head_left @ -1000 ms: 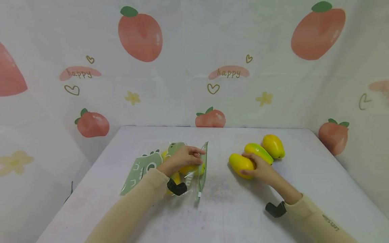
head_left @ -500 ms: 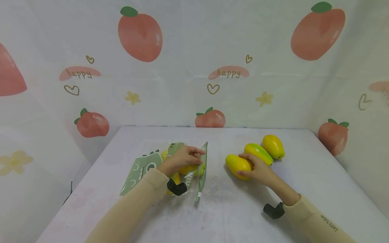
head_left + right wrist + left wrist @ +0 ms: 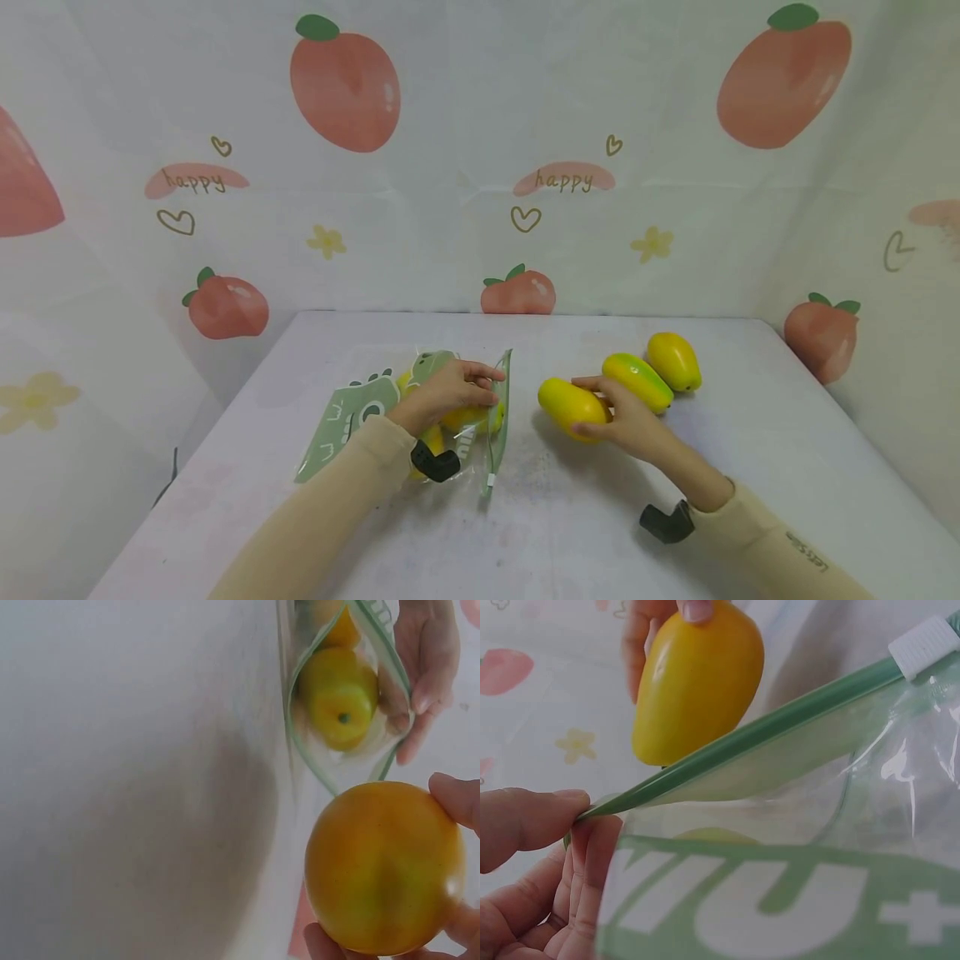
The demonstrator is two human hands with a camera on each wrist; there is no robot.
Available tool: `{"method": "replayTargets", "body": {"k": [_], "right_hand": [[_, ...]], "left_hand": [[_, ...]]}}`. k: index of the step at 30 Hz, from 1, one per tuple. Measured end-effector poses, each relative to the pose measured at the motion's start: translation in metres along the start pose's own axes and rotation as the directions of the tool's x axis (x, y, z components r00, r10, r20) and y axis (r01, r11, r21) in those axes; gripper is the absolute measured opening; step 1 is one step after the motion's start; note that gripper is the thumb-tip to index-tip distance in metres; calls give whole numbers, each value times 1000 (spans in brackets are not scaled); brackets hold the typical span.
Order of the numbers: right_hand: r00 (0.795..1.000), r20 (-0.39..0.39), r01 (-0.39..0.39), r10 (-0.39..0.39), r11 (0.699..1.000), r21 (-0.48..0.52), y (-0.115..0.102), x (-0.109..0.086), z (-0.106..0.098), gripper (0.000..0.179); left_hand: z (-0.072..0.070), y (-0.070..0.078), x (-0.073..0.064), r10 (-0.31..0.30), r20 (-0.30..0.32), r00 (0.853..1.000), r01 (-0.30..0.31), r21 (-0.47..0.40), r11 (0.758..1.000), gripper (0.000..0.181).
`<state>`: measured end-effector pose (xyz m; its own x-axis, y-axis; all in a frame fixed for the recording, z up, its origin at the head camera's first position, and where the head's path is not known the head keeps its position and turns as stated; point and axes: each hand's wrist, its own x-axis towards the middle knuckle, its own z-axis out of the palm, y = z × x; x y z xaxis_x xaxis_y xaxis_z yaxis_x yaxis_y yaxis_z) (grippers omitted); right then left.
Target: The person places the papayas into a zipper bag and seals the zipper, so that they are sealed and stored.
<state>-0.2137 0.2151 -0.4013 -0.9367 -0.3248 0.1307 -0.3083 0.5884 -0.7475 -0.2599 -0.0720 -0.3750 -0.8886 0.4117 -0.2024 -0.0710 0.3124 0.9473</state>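
My left hand [image 3: 453, 392] pinches the green rim of a clear zip bag [image 3: 765, 900] between thumb and fingers, as the left wrist view shows. The bag lies on its side with its mouth open to the right, and yellow mangoes are inside. One mango [image 3: 339, 697] shows through the mouth in the right wrist view. My right hand [image 3: 622, 417] grips another yellow mango [image 3: 572, 408], fingers on the far side and thumb on the near side. This mango is held a short way right of the bag's mouth, its shadow on the table below.
Two more mangoes lie at the right: a yellow-green one [image 3: 637, 382] just beyond my right hand and a yellow one [image 3: 673, 361] behind it. A white slider [image 3: 926, 646] sits on the bag's zip. The white table [image 3: 525, 542] meets a fruit-printed cloth [image 3: 420, 217] at the back.
My right hand has moved left with the mango, away from the two lying mangoes and closer to the bag. The left hand and the bag have stayed in place.
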Motion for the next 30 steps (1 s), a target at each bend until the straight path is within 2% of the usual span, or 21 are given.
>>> {"method": "replayTargets", "body": {"k": [14, 18, 30], "right_hand": [[996, 75, -39, 37, 999, 32, -12, 0, 16, 61], [996, 89, -28, 23, 998, 52, -13, 0, 21, 61], [991, 131, 17, -26, 997, 69, -16, 3, 33, 62]], "left_hand": [[0, -1, 1, -13, -17, 1000, 14, 31, 999, 37], [0, -1, 2, -26, -22, 999, 27, 33, 999, 36], [0, -1, 0, 6, -5, 1000, -6, 69, 998, 36]]}}
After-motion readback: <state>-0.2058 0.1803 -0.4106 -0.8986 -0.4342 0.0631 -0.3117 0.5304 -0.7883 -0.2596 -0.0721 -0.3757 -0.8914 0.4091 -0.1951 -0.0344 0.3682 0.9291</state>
